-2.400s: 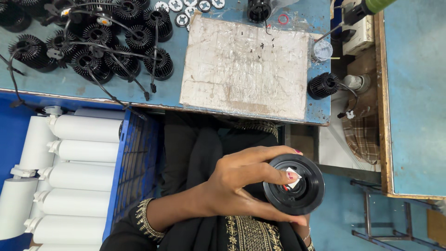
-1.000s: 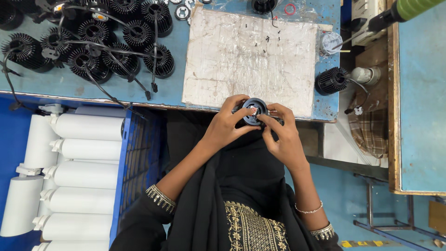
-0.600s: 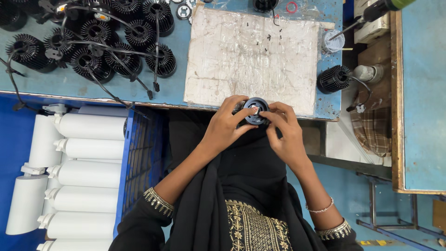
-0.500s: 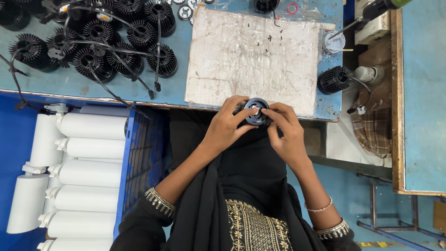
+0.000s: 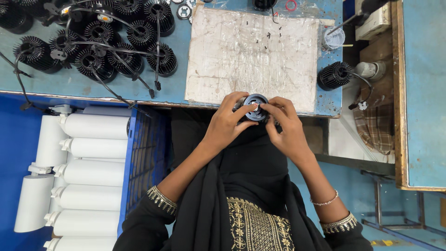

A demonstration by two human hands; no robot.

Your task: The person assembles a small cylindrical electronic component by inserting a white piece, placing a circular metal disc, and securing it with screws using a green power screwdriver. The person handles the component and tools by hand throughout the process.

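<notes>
I hold a round black finned lamp housing (image 5: 256, 105) with both hands at the near edge of the blue worktable (image 5: 176, 88). My left hand (image 5: 228, 122) grips its left side. My right hand (image 5: 283, 124) holds the right side, its fingertips pressing on the small pale part in the housing's centre. The housing hovers just over the front edge of a worn pale work mat (image 5: 253, 56), which has several tiny dark screws scattered on it.
A cluster of black finned housings with wires (image 5: 111, 39) covers the table's left. Another black housing (image 5: 333, 75) and a small white cup (image 5: 333, 38) sit at the right. White cylindrical lamp bodies (image 5: 88, 167) lie beside a blue crate (image 5: 141, 158) at lower left.
Earlier my left hand alone held the housing low over my lap. Both hands have since brought it up to the table edge, and it has barely moved in the last second.
</notes>
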